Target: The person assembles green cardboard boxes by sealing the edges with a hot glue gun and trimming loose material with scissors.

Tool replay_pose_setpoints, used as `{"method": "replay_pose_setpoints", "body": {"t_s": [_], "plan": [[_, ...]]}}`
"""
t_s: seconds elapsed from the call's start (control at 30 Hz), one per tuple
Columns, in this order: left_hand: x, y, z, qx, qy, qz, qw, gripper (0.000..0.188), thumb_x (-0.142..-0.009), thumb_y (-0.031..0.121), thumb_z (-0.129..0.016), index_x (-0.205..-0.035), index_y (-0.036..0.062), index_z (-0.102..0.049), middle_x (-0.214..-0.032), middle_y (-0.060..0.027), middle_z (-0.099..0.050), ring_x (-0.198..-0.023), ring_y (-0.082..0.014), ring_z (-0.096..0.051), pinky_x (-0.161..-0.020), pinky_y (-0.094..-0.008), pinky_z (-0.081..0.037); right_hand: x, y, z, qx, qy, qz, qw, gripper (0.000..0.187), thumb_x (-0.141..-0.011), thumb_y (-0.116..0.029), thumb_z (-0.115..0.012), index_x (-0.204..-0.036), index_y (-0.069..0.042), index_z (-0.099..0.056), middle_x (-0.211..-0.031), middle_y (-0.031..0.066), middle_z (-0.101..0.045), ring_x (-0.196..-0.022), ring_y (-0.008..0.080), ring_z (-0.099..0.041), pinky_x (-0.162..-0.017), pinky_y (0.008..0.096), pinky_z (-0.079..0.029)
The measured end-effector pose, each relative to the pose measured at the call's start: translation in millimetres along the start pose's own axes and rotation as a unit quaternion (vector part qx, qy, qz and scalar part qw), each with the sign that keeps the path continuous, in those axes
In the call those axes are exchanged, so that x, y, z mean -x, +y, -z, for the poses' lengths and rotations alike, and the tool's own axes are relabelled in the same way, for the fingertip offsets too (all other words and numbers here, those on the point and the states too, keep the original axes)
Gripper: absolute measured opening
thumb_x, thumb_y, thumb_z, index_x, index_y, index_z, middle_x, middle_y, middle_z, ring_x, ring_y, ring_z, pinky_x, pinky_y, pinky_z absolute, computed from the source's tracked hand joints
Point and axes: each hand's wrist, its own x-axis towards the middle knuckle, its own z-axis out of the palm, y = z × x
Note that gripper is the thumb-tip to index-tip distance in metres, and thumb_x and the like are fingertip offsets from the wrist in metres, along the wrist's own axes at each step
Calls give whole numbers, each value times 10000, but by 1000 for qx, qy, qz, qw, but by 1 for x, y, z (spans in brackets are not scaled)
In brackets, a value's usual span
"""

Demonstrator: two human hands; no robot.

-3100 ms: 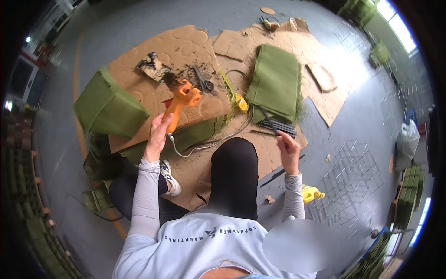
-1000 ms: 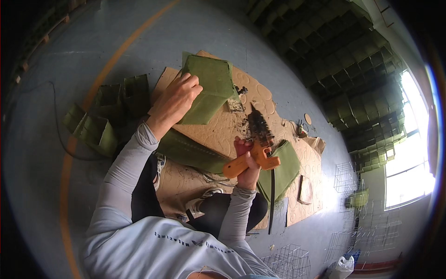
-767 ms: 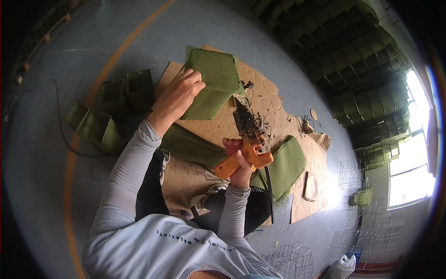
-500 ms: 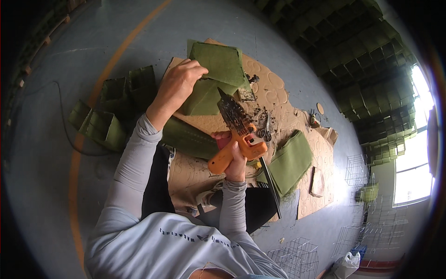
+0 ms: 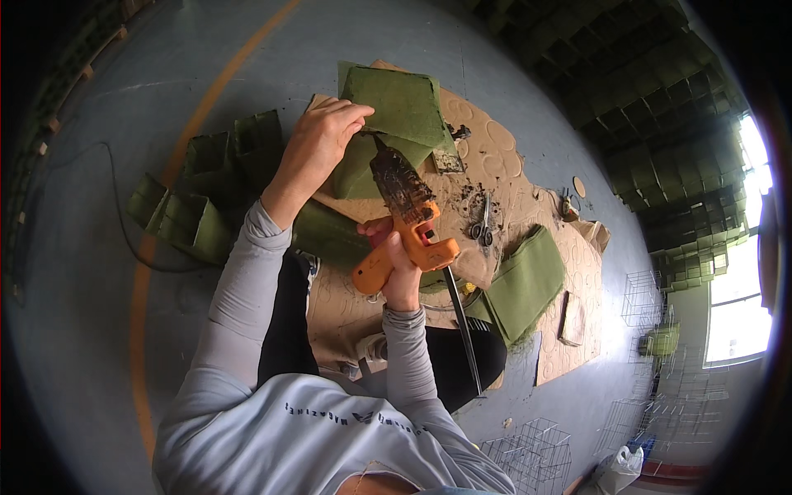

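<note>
An orange plastic glue gun (image 5: pixel 412 215), its pointed nozzle (image 5: pixel 397 177) crusted black, is gripped by the right hand (image 5: pixel 402 276) at the near side of folded green fabric (image 5: pixel 394 101), pinched by the left hand (image 5: pixel 320 139).

Scissors (image 5: pixel 483 224) on cardbd (image 5: pixel 499 153), R of glue gun (image 5: pixel 411 216); boxes (image 5: pixel 194 224) far L.

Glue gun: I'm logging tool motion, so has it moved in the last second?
Yes. The glue gun, in the right hand, has moved left, away from the green fabric stack.
</note>
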Motion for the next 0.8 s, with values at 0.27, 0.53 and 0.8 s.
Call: {"method": "replay_pose_setpoints", "body": {"t_s": [0.27, 0.53, 0.8], "plan": [[0, -1, -7, -16, 20, -24, 999, 188, -841, -6, -617, -1028, -18, -634, -843, -126, -644, -781, -265, -606, -696, -347, -491, -2, -4, 0, -1, 41, 20, 999, 251, -916, -243, -609, -1004, -11, -573, -923, 78, -619, -910, 201, -613, -817, 323, -448], [3, -3, -7, 5, 39, -1, 999, 190, -842, -6, -624, -1031, -15, -639, -850, -126, -651, -767, -262, -615, -694, -336, -496, -1, -1, 3, 10, 57, -4, 998, 235, -926, -162, -555, -1066, 19, -501, -893, 104, -541, -864, 257, -580, -823, 426, -498], [4, -4, -11, 4, 54, 14, 998, 186, -855, 10, -627, -1039, -3, -651, -873, -127, -661, -764, -249, -635, -689, -328, -499, -5, -6, 1, 11, 84, 23, 996, 208, -922, -194, -569, -901, 10, -541, -782, 97, -560, -743, 208, -577, -722, 342, -469]]}}
